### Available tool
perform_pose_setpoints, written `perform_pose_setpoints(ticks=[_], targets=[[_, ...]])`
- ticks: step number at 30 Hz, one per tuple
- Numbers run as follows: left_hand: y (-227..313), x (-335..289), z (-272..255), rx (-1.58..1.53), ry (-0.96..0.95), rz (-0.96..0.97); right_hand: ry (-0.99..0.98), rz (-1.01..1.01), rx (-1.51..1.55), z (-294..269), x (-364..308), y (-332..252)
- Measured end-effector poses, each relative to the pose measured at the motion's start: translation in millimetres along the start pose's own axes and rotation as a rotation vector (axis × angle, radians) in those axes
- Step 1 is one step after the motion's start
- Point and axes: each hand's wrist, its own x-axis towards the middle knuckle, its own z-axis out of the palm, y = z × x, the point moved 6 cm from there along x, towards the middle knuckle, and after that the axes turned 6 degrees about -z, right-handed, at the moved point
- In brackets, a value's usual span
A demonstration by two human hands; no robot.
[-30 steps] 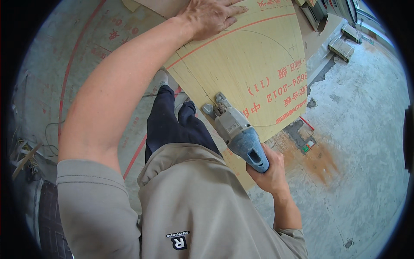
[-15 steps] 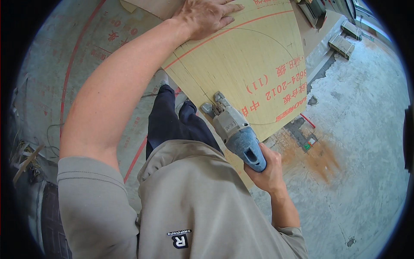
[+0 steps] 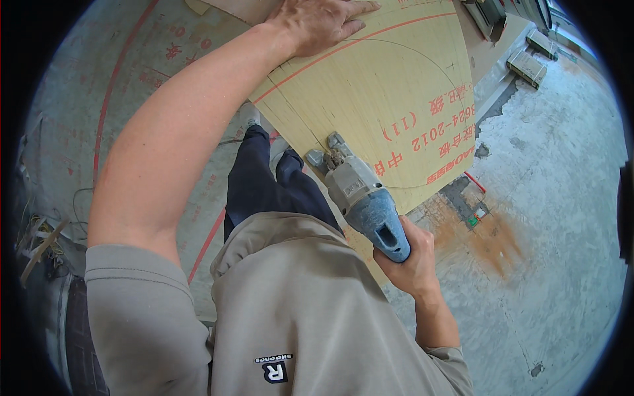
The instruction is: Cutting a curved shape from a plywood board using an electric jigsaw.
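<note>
My right hand (image 3: 415,254) is wrapped round the rear handle of a blue and silver jigsaw (image 3: 370,204). Its metal foot (image 3: 325,150) rests at the left part of a yellow plywood sheet (image 3: 389,79). The blade is hidden beneath the tool's front. A thin curved pencil line and red print run over the sheet. Farther off, my left hand (image 3: 323,25) lies on the far left of the plywood, fingers stretched out and pressing flat, holding no tool.
Below the sheet, my legs (image 3: 264,178) stand close to its left edge. Boxes (image 3: 527,68) lie on the rough concrete floor (image 3: 548,198) at the far right. An orange-brown stain and a small green item (image 3: 473,221) mark the floor. Scraps and wires (image 3: 46,244) lie at the left.
The jigsaw's foot has shifted very slightly forward in the picture, along with a small shift of the whole view. Both hands keep their places on the tool and the plywood.
</note>
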Motion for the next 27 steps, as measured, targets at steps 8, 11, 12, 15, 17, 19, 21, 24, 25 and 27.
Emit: perform_pose_setpoints(ticks=[8,11,12,15,17,19,21,24,25,27], targets=[[4,-1,0,0.02,0.047,0.024,0.008,0.008,0.009,2,0,0],[7,-3,-4,0.033,-0.03,-0.01,0.02,0.016,0.014,2,0,0],[6,-3,-4,0.042,-0.037,-0.014,0.02,0.016,0.014,2,0,0],[6,-2,0,0.024,-0.03,-0.014,0.017,0.022,0.019,3,1,0],[6,-2,-1,0.024,-0.035,-0.018,0.019,0.013,0.006,3,1,0],[-1,-3,9,0.022,-0.042,-0.021,0.026,0.012,0.009,4,2,-2],[-1,-13,4,-0.121,0.188,0.14,0.035,0.005,0.013,3,2,-2],[8,0,0,0.023,-0.05,-0.024,-0.043,0.069,0.021,6,-2,6],[3,0,13,0.021,-0.051,-0.021,-0.044,0.069,0.017,6,-2,7],[-5,-11,16,-0.087,0.217,0.138,-0.051,0.055,0.015,6,-1,4]])
